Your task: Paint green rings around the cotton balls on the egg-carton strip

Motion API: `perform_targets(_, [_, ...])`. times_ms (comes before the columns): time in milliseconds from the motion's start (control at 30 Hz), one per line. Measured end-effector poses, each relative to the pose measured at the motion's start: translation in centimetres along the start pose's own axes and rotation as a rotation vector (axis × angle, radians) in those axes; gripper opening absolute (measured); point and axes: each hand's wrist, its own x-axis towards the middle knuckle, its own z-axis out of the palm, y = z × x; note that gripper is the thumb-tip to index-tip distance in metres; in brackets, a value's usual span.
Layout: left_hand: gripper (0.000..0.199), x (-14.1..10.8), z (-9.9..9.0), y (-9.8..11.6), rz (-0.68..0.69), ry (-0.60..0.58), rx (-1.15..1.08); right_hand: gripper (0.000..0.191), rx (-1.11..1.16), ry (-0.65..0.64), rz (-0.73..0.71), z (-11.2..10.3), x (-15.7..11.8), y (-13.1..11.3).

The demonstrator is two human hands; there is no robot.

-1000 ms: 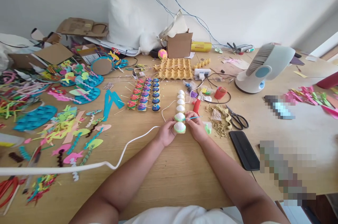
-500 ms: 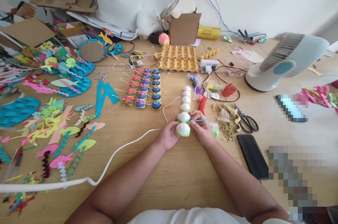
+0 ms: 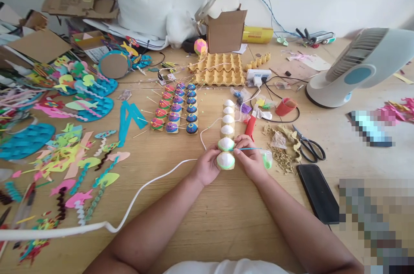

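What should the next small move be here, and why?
Probably run the blue stick lightly along the green band of the second-nearest white dome: the right hand holds the stick with its tip at that band, while the left hand holds the strip of domes.

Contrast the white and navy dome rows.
The white dome row is green-edged on its two nearest domes; the navy dome row has coloured markings. The left hand holds the white dome row; the navy dome row lies untouched. Both show six domes in single file.
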Motion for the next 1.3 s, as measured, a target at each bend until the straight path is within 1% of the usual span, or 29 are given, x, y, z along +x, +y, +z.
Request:
perform_targets(133, [0.022, -0.02, 0.03, 0.03, -0.005, 0.019, -0.009, 0.029, -0.042, 0.006, -0.007, -0.07, 0.07, -0.04])
perform_targets(267, [0.017, -0.07, 0.12, 0.03, 0.008, -0.005, 0.016, 0.029, -0.070, 0.006, -0.020, -0.14, -0.06, -0.21])
perform_targets(400, [0.020, -0.04, 0.10, -0.14, 0.033, -0.024, 0.040, 0.030, -0.026, 0.010, -0.013, -0.09, -0.25, -0.33])
perform_targets(600, [0.022, 0.07, -0.16, -0.38, 0.059, -0.054, 0.075, 0.029, -0.049, 0.018, -0.037, -0.07, -0.13, -0.36])
perform_targets(900, [0.028, -0.07, -0.10, -0.32, 0.056, -0.038, 0.110, 0.031, -0.041, 0.018, -0.005, -0.04, -0.13, 0.09])
perform_targets(1000, [0.022, -0.13, 0.05, -0.23, 0.052, -0.050, 0.094, 0.032, -0.041, 0.027, -0.006, -0.03, -0.05, 0.09])
perform_targets(1100, [0.018, -0.16, 0.22, -0.17, 0.052, -0.032, 0.068, 0.032, -0.044, 0.029, -0.005, -0.03, -0.05, -0.06])
perform_targets(1300, [0.016, -0.19, 0.35, -0.13, 0.036, -0.010, 0.049, 0.035, 0.039, -0.002, 0.065, -0.23, -0.18, 0.27])
